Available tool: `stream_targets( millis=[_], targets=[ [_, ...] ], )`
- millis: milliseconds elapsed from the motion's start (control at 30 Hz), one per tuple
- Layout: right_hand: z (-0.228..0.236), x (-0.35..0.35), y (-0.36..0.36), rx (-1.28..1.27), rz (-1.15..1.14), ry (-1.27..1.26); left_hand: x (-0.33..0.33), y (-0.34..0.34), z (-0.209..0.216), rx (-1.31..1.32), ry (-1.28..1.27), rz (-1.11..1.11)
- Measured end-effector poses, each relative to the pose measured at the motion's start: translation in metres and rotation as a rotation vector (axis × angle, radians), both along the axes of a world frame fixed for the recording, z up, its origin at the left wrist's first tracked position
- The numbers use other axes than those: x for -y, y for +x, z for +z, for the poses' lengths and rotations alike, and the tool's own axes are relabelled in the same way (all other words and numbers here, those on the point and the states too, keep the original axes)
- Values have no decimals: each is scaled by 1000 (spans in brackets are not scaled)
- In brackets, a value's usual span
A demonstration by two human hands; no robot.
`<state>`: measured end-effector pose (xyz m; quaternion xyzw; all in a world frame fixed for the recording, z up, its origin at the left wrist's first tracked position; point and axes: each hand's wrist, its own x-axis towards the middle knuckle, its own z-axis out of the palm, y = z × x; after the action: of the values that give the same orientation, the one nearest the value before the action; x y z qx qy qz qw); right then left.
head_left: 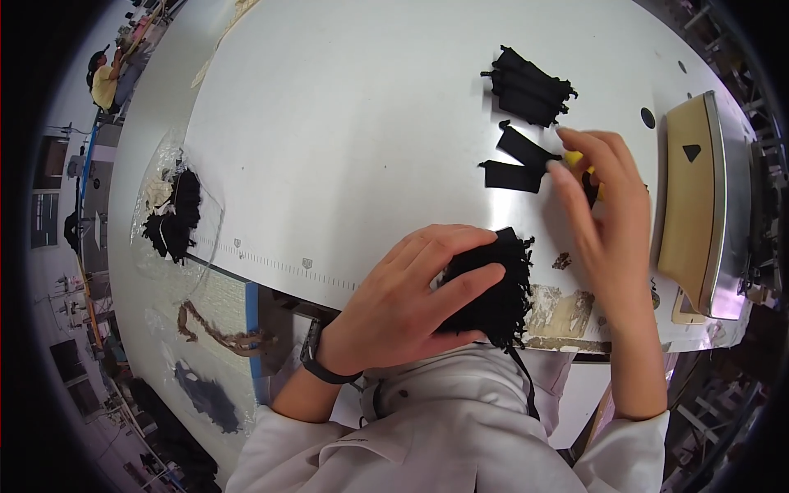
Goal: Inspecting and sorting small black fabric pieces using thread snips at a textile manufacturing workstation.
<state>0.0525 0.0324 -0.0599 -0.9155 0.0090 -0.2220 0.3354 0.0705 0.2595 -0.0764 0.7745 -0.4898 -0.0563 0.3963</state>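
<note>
Black fabric strips (512, 176) look partway done imo: left hand (403, 300) grasping the near stack (511, 283), right hand (615, 205) fingers parted beside two loose ones far right, farther pile (530, 89) probably unfinished.

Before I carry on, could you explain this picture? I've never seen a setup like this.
There is no machine here: these are a person's own bare hands. The one picture comes from the left of two wide cameras worn on the head, looking down, so straight edges bend near the rim.

The left hand lies over a black cloth stack at the near edge of the white table. The right hand, thumb and forefinger apart, is by two short black strips; I can't tell whether it touches them. Something yellow is partly hidden behind it.

Farther away lies a black bundle. Off to the left, more black pieces sit in clear plastic.
</note>
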Motion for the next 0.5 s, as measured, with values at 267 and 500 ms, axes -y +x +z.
stream_targets(
  millis=[267, 500],
  targets=[
    [-5, -8, -3, -115, 132, 33, -1, -2, 0, -5, 1, 12],
    [-3, -9, -17, -111, 268, 119, -2, -1, 2, -5, -5, 6]
  ],
)
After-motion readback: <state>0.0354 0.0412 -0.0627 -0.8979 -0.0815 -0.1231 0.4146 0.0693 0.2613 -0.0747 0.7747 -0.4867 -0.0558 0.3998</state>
